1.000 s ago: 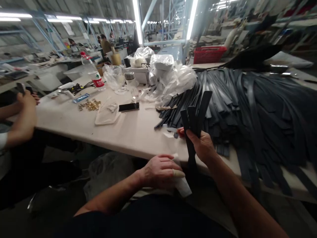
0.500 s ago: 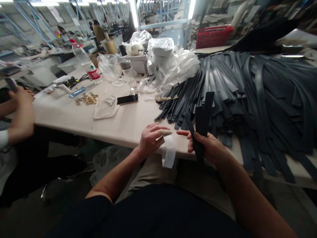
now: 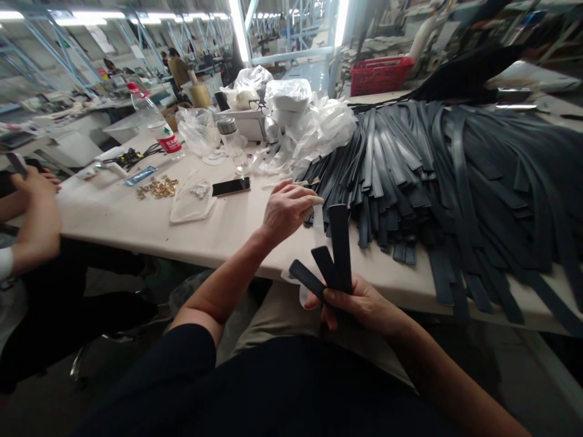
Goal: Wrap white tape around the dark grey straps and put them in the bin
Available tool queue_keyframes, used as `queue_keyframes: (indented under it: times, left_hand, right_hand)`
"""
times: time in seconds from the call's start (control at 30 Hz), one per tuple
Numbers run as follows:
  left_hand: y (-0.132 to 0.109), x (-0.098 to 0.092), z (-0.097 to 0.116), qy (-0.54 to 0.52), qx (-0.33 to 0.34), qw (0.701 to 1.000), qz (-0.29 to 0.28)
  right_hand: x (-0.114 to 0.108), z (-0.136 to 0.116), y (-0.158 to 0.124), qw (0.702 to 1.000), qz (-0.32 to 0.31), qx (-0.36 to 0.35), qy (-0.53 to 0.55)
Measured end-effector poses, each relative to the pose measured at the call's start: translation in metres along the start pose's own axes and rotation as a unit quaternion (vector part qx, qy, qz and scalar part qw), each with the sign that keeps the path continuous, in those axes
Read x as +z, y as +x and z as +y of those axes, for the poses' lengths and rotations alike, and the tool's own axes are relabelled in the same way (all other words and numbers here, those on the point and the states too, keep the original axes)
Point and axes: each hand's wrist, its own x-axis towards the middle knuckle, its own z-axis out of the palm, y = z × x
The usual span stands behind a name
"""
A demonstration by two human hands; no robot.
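My left hand (image 3: 289, 209), with covers on some fingertips, is raised over the table edge. Its fingers pinch the upper end of a thin white strip (image 3: 318, 220), which runs down behind dark straps. Lower and to the right, my right hand (image 3: 367, 303) is closed around three dark flat straps (image 3: 339, 243) whose ends fan upward and to the left. A pale piece of the strip shows again beside the right fingers, below the leftmost strap end. A large pile of similar dark straps (image 3: 483, 176) covers the right side of the table.
On the table (image 3: 237, 224) are a phone (image 3: 231, 186), small gold-coloured metal pieces (image 3: 163, 187), a clear plastic bag (image 3: 194, 200), a red-labelled bottle (image 3: 166, 136) and a glass jar (image 3: 234, 149). A red basket (image 3: 380, 76) stands behind. At left, a co-worker's hand (image 3: 34, 182) holds a dark piece.
My left hand has risen, drawing up the end of the white strip. My right hand has moved down and left with its straps, now fanned apart in front of the strip.
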Motion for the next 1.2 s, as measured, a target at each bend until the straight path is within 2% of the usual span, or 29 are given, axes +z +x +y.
queue_keyframes:
  times: [0.13,0.27,0.37,0.47,0.57,0.6,0.63,0.7,0.77,0.8,0.83,0.9,0.97,1.0,1.07,1.2]
  left_hand:
    - [0.006,0.013,-0.038,0.003,-0.056,0.998,-0.042]
    - [0.007,0.028,-0.074,0.02,-0.137,0.987,-0.08]
    - [0.008,0.04,-0.097,0.031,-0.218,0.97,-0.107]
    - [0.01,0.047,-0.116,0.026,-0.291,0.944,-0.151]
    - [0.009,0.039,-0.132,-0.082,-0.294,0.935,-0.183]
    - [0.007,0.033,-0.135,-0.145,-0.294,0.93,-0.164]
    - [0.002,0.025,-0.135,-0.209,-0.305,0.921,-0.119]
    - [-0.011,0.008,-0.125,-0.31,-0.354,0.882,0.028]
    - [-0.03,-0.008,-0.097,-0.356,-0.403,0.829,0.154]
    - [-0.041,-0.014,-0.077,-0.376,-0.414,0.814,0.156]
    - [-0.051,-0.019,-0.055,-0.403,-0.414,0.809,0.102]
    - [-0.07,-0.023,-0.006,-0.467,-0.376,0.798,-0.06]
    - [-0.082,-0.021,0.036,-0.482,-0.351,0.788,-0.152]
    - [-0.085,-0.018,0.052,-0.482,-0.353,0.783,-0.174]
    - [-0.087,-0.012,0.074,-0.479,-0.373,0.776,-0.17]
    - [-0.088,-0.004,0.089,-0.508,-0.417,0.744,-0.121]
  right_hand:
    - [-0.009,-0.006,-0.007,0.999,0.04,-0.005,-0.007]
    - [-0.014,-0.016,-0.008,0.999,0.039,0.005,-0.01]
    - [-0.013,-0.023,-0.002,0.999,0.034,0.017,-0.014]
    - [-0.015,-0.029,0.009,0.997,0.069,0.016,-0.013]
    - [-0.024,-0.03,0.024,0.99,0.14,0.016,-0.002]
    - [-0.027,-0.03,0.029,0.987,0.163,0.012,0.003]
    - [-0.031,-0.03,0.033,0.983,0.184,0.006,0.01]
    - [-0.036,-0.03,0.041,0.975,0.22,-0.007,0.023]
    - [-0.038,-0.028,0.045,0.971,0.235,-0.004,0.034]
    - [-0.038,-0.027,0.047,0.971,0.236,0.002,0.037]
    - [-0.037,-0.026,0.048,0.971,0.235,0.005,0.038]
    - [-0.034,-0.024,0.049,0.972,0.233,0.002,0.033]
    - [-0.031,-0.022,0.049,0.972,0.234,-0.009,0.017]
    - [-0.03,-0.022,0.049,0.973,0.232,-0.011,0.004]
    - [-0.028,-0.024,0.048,0.973,0.228,-0.015,-0.023]
    - [-0.029,-0.031,0.042,0.971,0.227,-0.037,-0.058]
